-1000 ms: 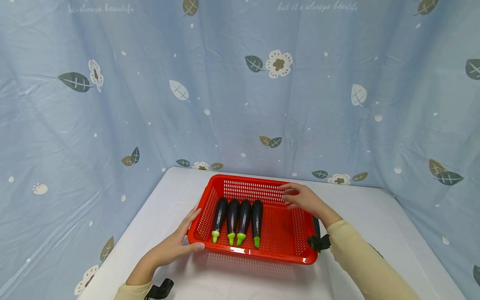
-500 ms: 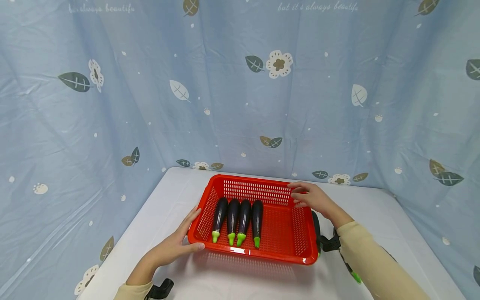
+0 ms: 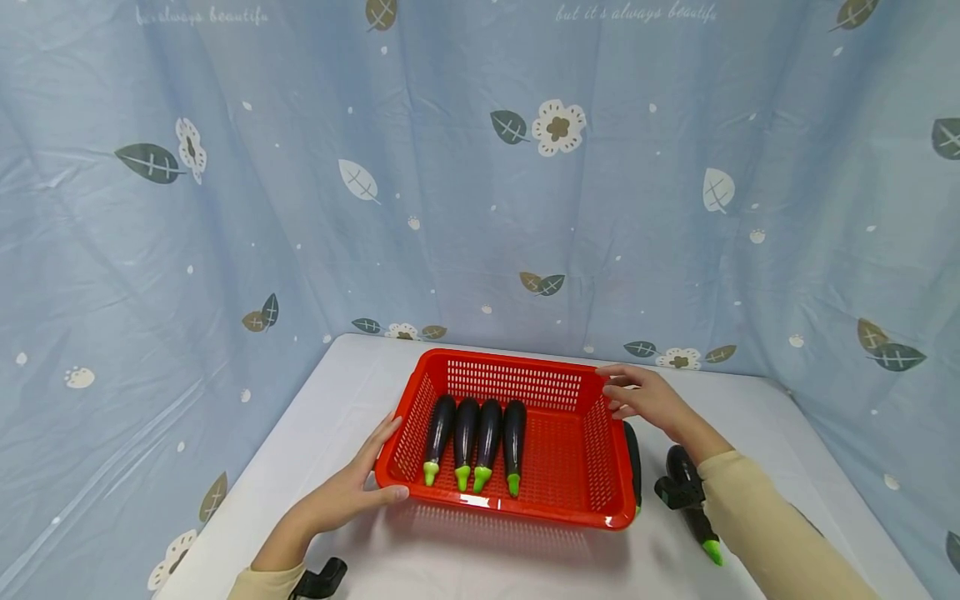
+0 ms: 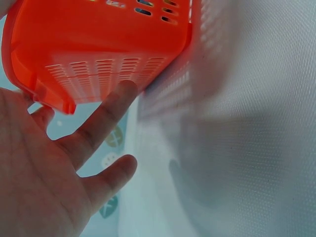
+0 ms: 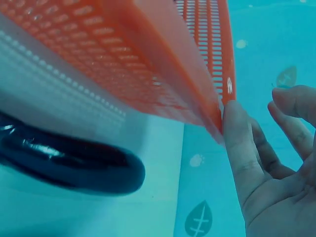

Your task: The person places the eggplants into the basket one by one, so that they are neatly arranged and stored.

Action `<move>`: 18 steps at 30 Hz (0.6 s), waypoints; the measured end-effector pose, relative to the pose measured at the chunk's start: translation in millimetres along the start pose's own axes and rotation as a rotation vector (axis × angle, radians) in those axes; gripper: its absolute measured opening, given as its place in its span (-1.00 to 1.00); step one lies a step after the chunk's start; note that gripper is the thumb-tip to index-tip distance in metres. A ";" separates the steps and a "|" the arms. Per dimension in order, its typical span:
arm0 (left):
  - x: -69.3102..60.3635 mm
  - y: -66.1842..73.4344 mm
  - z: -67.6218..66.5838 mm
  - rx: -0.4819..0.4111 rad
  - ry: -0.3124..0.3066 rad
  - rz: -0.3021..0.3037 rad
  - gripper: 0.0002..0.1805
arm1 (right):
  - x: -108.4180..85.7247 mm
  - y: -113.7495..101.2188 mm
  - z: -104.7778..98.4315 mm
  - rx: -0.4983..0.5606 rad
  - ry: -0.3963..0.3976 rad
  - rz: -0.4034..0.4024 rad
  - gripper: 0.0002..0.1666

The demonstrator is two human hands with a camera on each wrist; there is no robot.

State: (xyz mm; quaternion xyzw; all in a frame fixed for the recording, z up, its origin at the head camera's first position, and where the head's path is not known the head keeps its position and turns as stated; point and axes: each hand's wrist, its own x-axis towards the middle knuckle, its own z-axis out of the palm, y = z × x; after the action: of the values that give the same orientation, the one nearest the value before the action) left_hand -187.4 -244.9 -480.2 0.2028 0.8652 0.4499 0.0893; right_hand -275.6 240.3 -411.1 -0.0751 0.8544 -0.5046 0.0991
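A red plastic basket point(image 3: 555, 518) point(image 4: 98, 29) point(image 5: 168, 64) holds several dark eggplants point(image 3: 489, 433) side by side in its left half, green stems toward the front. At its left front corner my left hand point(image 3: 341, 496) point(image 4: 44, 168) touches the basket, fingers spread along the outside and thumb by the front rim. My right hand point(image 3: 652, 404) point(image 5: 276, 173) is at the right back corner, fingers loosely bent; in the right wrist view one finger meets the basket's edge. Nothing is held in that hand.
Outside the basket's right wall lies an eggplant point(image 3: 633, 467) point(image 5: 69, 160), partly hidden by the rim. Another eggplant point(image 3: 697, 521) is on the white table point(image 3: 450, 567), partly behind the right wrist's camera. A patterned blue curtain point(image 3: 480, 208) surrounds the table.
My right hand has moved right from above the basket's inside to its back right corner, uncovering the eggplants on the right. The left hand and the basket have stayed put.
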 end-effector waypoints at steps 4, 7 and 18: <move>-0.4 0.6 -0.3 0.005 -0.001 -0.007 0.10 | -1.8 4.1 -2.7 -0.012 0.018 0.005 -0.46; -0.6 1.1 -0.3 0.003 -0.004 -0.015 0.10 | -4.2 7.0 -4.3 -0.027 0.034 0.008 -0.46; -0.4 1.7 -0.4 0.014 -0.001 -0.014 0.10 | -18.3 22.4 -14.3 -0.067 0.050 -0.003 -0.45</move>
State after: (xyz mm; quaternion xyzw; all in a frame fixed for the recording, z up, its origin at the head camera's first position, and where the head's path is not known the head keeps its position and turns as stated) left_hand -186.7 -244.5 -478.6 0.1974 0.8696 0.4433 0.0916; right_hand -262.0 267.3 -422.3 -0.0672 0.8727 -0.4778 0.0745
